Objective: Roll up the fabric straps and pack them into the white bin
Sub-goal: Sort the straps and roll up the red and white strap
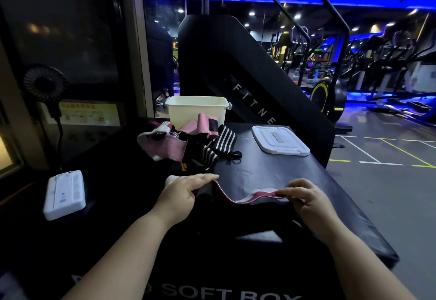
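A person's left hand [186,193] and right hand [304,198] hold a pink strap [236,199] stretched between them above a black padded box [271,172] in a gym lit blue. The left hand takes one end between near-straight fingers and a thumb tucked beneath. The right hand pinches the other end between thumb and forefinger, its remaining fingers curled loosely. The strap sags in the middle and rests against the box top, showing a pale inner face near the right hand.

Farther along the box lies a loose pile of straps [188,144], some pink, others black with white stripes, none of them rolled. Just behind the pile, at the far edge of the box, stands the white bin [197,101], upright and open; the pile's rearmost pink pieces lean against its front wall (whether anything lies inside cannot be seen from this angle). The bin's white lid [279,141] lies flat on the box to the right, well apart from the bin.

On the dark surface to the person's left sits a flat white device [64,194]. Beyond it a small black fan [44,83] stands with a cable hanging from it. A black exercise machine [236,63] with partly visible lettering rises behind the bin, and rows of gym equipment fill the background at right.
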Demonstrator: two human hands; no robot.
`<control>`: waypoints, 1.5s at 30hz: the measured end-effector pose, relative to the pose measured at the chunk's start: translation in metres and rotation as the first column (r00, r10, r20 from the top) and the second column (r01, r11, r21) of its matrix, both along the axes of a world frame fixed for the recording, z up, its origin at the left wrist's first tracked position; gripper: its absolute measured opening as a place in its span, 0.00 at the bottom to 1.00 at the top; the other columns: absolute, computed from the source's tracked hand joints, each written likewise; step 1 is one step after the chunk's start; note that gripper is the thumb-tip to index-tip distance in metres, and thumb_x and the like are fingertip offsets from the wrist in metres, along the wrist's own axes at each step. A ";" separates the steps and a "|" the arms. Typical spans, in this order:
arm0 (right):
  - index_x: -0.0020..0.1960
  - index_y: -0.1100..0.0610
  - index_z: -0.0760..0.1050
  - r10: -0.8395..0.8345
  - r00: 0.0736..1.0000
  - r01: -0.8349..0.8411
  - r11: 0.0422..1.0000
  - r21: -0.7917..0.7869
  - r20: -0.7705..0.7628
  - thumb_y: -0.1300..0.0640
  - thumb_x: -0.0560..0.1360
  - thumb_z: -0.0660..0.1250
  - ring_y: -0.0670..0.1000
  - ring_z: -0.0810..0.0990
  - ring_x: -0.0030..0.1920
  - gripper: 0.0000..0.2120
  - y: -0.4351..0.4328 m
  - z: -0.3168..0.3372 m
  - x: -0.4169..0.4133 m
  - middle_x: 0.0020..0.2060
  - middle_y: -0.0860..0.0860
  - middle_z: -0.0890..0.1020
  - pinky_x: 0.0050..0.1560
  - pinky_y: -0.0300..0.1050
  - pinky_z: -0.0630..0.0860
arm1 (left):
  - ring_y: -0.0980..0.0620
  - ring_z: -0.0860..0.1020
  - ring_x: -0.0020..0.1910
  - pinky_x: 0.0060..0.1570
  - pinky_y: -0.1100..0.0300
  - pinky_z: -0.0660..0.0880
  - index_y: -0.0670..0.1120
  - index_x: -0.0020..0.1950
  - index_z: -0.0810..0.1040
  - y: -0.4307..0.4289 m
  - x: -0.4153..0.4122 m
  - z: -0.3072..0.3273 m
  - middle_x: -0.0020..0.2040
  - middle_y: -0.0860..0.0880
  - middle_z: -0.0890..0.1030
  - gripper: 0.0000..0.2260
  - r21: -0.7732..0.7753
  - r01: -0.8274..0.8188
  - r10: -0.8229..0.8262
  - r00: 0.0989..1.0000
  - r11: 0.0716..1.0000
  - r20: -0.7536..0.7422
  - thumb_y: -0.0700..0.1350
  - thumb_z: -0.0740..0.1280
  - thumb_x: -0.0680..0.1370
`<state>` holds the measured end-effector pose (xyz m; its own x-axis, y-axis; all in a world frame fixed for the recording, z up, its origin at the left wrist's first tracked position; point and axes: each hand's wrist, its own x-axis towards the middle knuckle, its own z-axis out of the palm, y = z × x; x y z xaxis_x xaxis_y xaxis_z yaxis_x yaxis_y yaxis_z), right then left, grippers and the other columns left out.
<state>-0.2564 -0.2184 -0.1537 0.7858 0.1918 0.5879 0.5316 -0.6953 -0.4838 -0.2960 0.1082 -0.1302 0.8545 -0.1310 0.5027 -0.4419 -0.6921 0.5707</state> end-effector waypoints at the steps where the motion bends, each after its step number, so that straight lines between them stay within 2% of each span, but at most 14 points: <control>1: 0.44 0.24 0.76 0.005 1.000 -0.005 1.000 -0.006 0.000 0.68 0.73 0.71 0.42 0.80 0.47 0.34 -0.001 -0.001 0.000 0.50 0.35 0.78 0.51 0.41 0.75 | 0.66 0.76 0.61 0.67 0.68 0.65 0.57 0.58 0.82 0.002 0.000 0.000 0.55 0.66 0.80 0.34 0.005 0.012 -0.012 1.000 1.000 0.012 0.27 0.55 0.65; 3: 0.49 0.29 0.79 0.016 1.000 -0.016 1.000 -0.018 0.008 0.69 0.72 0.71 0.40 0.79 0.48 0.31 -0.001 -0.002 -0.003 0.46 0.36 0.79 0.50 0.34 0.73 | 0.68 0.76 0.56 0.65 0.62 0.66 0.57 0.52 0.82 0.002 -0.003 0.004 0.51 0.70 0.80 0.27 -0.013 0.007 -0.007 1.000 1.000 -0.003 0.34 0.55 0.65; 5: 0.49 0.38 0.83 0.040 0.999 -0.039 0.999 -0.021 0.014 0.71 0.72 0.71 0.37 0.78 0.49 0.25 -0.002 -0.002 -0.006 0.45 0.37 0.79 0.48 0.26 0.70 | 0.72 0.75 0.54 0.61 0.72 0.63 0.53 0.46 0.82 -0.002 -0.013 0.009 0.50 0.70 0.79 0.20 -0.061 0.017 -0.019 0.999 0.998 -0.040 0.37 0.56 0.66; 8: 0.46 0.45 0.85 0.054 0.998 -0.054 0.998 -0.010 -0.020 0.69 0.73 0.71 0.36 0.78 0.50 0.18 -0.004 -0.003 -0.009 0.46 0.38 0.80 0.48 0.23 0.69 | 0.70 0.74 0.51 0.50 0.78 0.63 0.42 0.40 0.82 -0.009 -0.023 0.011 0.46 0.56 0.81 0.10 -0.096 0.034 -0.043 0.995 0.995 -0.085 0.40 0.61 0.76; 13: 0.49 0.40 0.83 0.045 0.990 -0.051 0.998 -0.042 -0.133 0.70 0.71 0.71 0.37 0.76 0.54 0.24 -0.002 -0.003 -0.017 0.50 0.36 0.79 0.54 0.21 0.65 | 0.62 0.74 0.51 0.52 0.75 0.62 0.50 0.40 0.75 -0.012 -0.018 -0.008 0.53 0.61 0.79 0.14 0.152 -0.103 0.110 0.993 0.983 -0.042 0.61 0.62 0.73; 16: 0.47 0.46 0.86 0.017 0.971 -0.034 0.997 -0.067 -0.237 0.66 0.71 0.70 0.35 0.75 0.55 0.16 -0.004 0.001 -0.024 0.51 0.36 0.79 0.55 0.21 0.63 | 0.58 0.74 0.60 0.60 0.64 0.60 0.51 0.49 0.78 -0.015 -0.018 -0.017 0.61 0.60 0.76 0.22 0.260 -0.119 0.121 0.993 0.958 0.009 0.65 0.56 0.70; 19: 0.47 0.45 0.85 -0.019 0.960 0.000 0.998 -0.068 -0.278 0.52 0.74 0.72 0.36 0.76 0.53 0.05 0.000 0.002 -0.030 0.49 0.37 0.79 0.53 0.22 0.64 | 0.58 0.68 0.68 0.66 0.60 0.54 0.56 0.58 0.78 -0.016 -0.018 -0.022 0.68 0.61 0.71 0.30 0.323 -0.141 0.159 0.987 0.936 -0.030 0.68 0.49 0.68; 23: 0.42 0.45 0.85 -0.160 0.950 0.149 0.987 -0.061 -0.270 0.43 0.72 0.71 0.39 0.76 0.49 0.07 0.009 0.006 -0.031 0.43 0.39 0.80 0.49 0.35 0.68 | 0.57 0.64 0.71 0.69 0.59 0.51 0.59 0.67 0.74 -0.024 -0.022 -0.019 0.72 0.62 0.66 0.36 0.377 -0.159 0.197 0.978 0.912 -0.063 0.69 0.44 0.66; 28: 0.38 0.49 0.83 -0.343 0.913 0.322 0.938 -0.128 -0.222 0.39 0.66 0.75 0.46 0.76 0.44 0.14 0.013 0.007 -0.031 0.39 0.45 0.78 0.42 0.43 0.70 | 0.54 0.65 0.71 0.70 0.55 0.52 0.58 0.70 0.72 -0.033 -0.022 -0.017 0.72 0.60 0.67 0.29 0.457 -0.184 0.240 0.969 0.870 -0.066 0.67 0.51 0.74; 31: 0.39 0.51 0.83 -0.413 0.893 0.385 0.907 -0.173 -0.179 0.40 0.65 0.75 0.50 0.77 0.45 0.15 0.008 0.006 -0.033 0.39 0.47 0.77 0.41 0.44 0.70 | 0.51 0.68 0.70 0.70 0.53 0.54 0.56 0.68 0.74 -0.039 -0.020 -0.017 0.71 0.57 0.70 0.37 0.469 -0.176 0.222 0.974 0.865 -0.043 0.68 0.43 0.68; 36: 0.42 0.49 0.84 -0.493 0.856 0.454 0.862 -0.227 -0.157 0.37 0.65 0.73 0.51 0.77 0.48 0.16 -0.012 0.008 -0.040 0.39 0.45 0.76 0.43 0.44 0.68 | 0.56 0.59 0.75 0.74 0.58 0.44 0.58 0.74 0.65 -0.054 -0.020 -0.021 0.76 0.59 0.62 0.44 0.531 -0.117 0.230 0.961 0.839 -0.152 0.67 0.33 0.63; 38: 0.42 0.44 0.82 -0.558 0.821 0.497 0.804 -0.328 -0.124 0.34 0.66 0.70 0.49 0.75 0.53 0.15 -0.012 0.011 -0.043 0.41 0.43 0.76 0.50 0.47 0.64 | 0.56 0.59 0.75 0.74 0.59 0.47 0.57 0.75 0.64 -0.056 -0.019 -0.021 0.77 0.58 0.62 0.41 0.505 -0.086 0.213 0.956 0.859 -0.201 0.68 0.36 0.67; 41: 0.45 0.41 0.80 -0.602 0.794 0.511 0.738 -0.441 -0.087 0.34 0.70 0.65 0.49 0.70 0.57 0.14 -0.003 0.022 -0.047 0.43 0.42 0.74 0.52 0.48 0.61 | 0.54 0.60 0.76 0.73 0.58 0.54 0.56 0.76 0.64 -0.055 -0.016 -0.022 0.77 0.57 0.61 0.24 0.459 -0.055 0.190 0.948 0.887 -0.253 0.61 0.53 0.81; 45: 0.52 0.46 0.82 -0.458 0.884 0.406 0.850 -0.336 -0.091 0.41 0.73 0.66 0.52 0.72 0.57 0.13 0.022 0.030 -0.044 0.50 0.45 0.80 0.55 0.46 0.69 | 0.56 0.59 0.75 0.73 0.58 0.55 0.56 0.77 0.62 -0.054 -0.015 -0.022 0.77 0.58 0.61 0.22 0.449 -0.042 0.174 0.951 0.892 -0.257 0.57 0.56 0.82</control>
